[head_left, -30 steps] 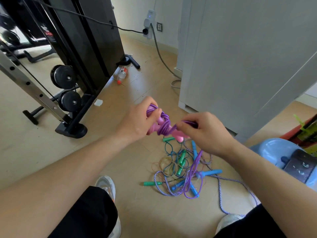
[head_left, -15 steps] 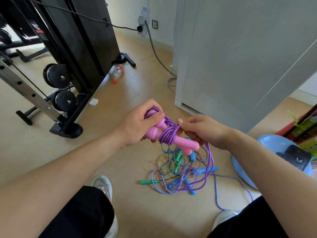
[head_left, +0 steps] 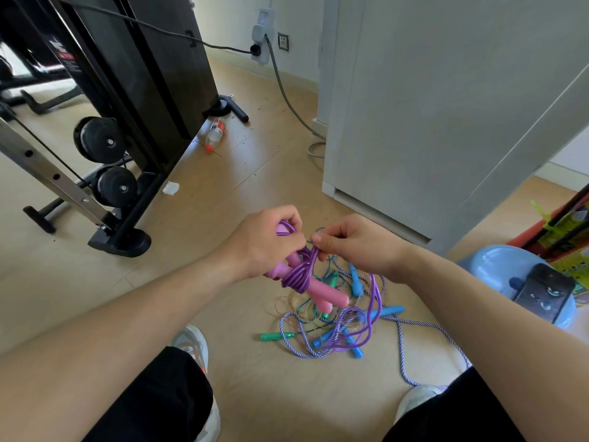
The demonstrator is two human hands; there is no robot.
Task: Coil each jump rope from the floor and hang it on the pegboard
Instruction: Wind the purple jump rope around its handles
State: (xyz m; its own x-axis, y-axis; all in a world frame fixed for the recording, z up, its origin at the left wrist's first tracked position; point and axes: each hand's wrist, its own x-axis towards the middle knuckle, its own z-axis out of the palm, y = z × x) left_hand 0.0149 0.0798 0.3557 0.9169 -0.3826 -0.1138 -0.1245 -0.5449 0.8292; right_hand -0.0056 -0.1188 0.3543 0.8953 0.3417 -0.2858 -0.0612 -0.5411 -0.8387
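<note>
Black pants (head_left: pixel 153 397) on both legs. Grey-white L shoe (head_left: pixel 191 342) w/ orange trim; R shoe (head_left: pixel 417 398) grey-white. Forearms (head_left: pixel 127 314), L hand (head_left: pixel 264 240), R hand (head_left: pixel 360 247) bare.

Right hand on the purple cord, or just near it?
Touching. The head view shows the right hand pinching the purple cord just above the wraps on the pink handles, which the left hand grips.

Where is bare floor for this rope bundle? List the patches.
Bare: between the machine base and the white cabinet; between the rope tangle and the left shoe. Crowded: the tangle itself, and by the blue basin.
</note>
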